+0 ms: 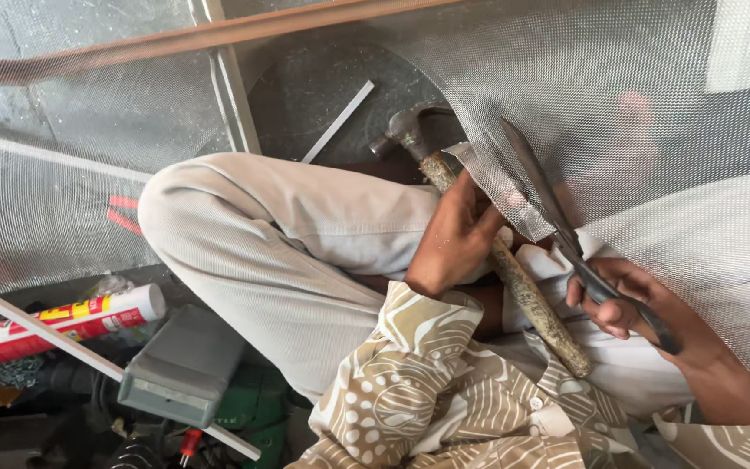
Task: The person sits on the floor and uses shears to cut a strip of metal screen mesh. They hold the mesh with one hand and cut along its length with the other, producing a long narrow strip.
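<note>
My left hand [457, 236] pinches the cut edge of a grey wire mesh sheet [618, 113] that drapes over my lap. My right hand [644, 308] grips the handles of large metal scissors [549, 204], whose blades point up and left into the mesh beside my left fingers. A claw hammer [514, 278] with a worn wooden handle lies across my lap between both hands, its steel head [403, 130] resting near my bent knee [219, 217].
A white and red sealant tube [54, 326] lies at lower left beside a thin metal strip [88, 356], a grey block [184, 365] and a green power tool [253, 408]. A metal frame bar [236, 104] and more mesh [45, 208] sit at left.
</note>
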